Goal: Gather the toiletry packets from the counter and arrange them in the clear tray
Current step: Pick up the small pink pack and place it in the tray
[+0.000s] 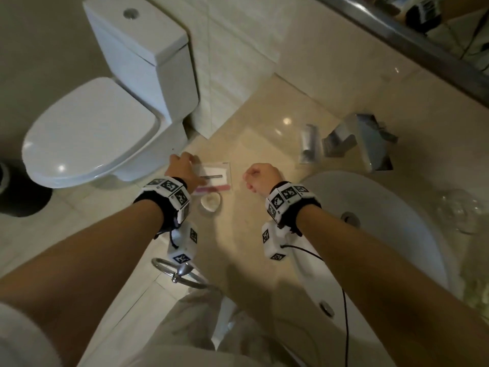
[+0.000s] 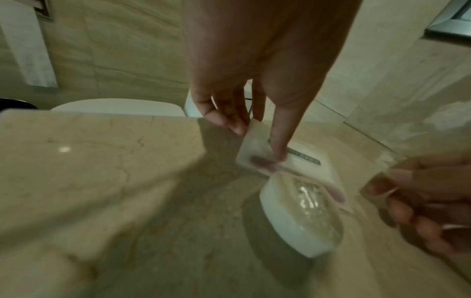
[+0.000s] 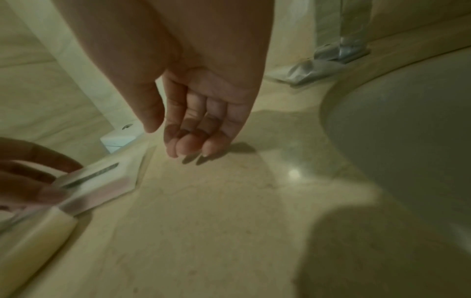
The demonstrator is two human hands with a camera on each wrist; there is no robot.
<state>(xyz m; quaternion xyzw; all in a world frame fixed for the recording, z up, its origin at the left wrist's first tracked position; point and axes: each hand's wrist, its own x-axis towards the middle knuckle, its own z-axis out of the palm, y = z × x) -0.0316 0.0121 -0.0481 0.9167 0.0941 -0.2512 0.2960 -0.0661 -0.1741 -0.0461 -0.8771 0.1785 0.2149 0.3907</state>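
Note:
A clear tray (image 1: 230, 178) lies on the marble counter near its left edge, holding a white packet (image 1: 215, 172) with a grey stripe and a pink packet (image 1: 211, 188). My left hand (image 1: 182, 168) pinches the left end of the white packet (image 2: 303, 161) between two fingers (image 2: 279, 141). A round wrapped soap (image 1: 210, 203) sits just in front of the tray, also plain in the left wrist view (image 2: 300, 217). My right hand (image 1: 258, 178) hovers to the tray's right with loosely curled fingers (image 3: 188, 145), holding nothing. A silver packet (image 1: 309, 144) lies by the faucet.
The chrome faucet (image 1: 341, 139) and white sink basin (image 1: 383, 213) fill the counter's right side, with a glass (image 1: 460, 213) beyond. A toilet (image 1: 92, 133) stands left of the counter edge. A towel ring (image 1: 180, 271) hangs below the counter front.

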